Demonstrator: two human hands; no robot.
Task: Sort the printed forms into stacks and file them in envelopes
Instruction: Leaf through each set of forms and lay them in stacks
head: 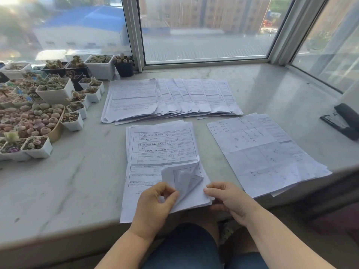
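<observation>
A stack of printed forms (163, 150) lies in front of me on the marble sill, hanging slightly over its front edge. My left hand (155, 206) pinches the curled-up bottom right corner of the top sheets (182, 177). My right hand (231, 200) grips the stack's lower right edge between thumb and fingers. A second pile of handwritten sheets (266, 152) lies to the right. A fanned row of forms (169, 98) is spread out further back.
Many small pots of succulents (48, 105) crowd the left side of the sill (81, 181). A black stapler (343, 121) sits at the far right. Window frames (136, 33) close off the back and right. My knees are below the sill's edge.
</observation>
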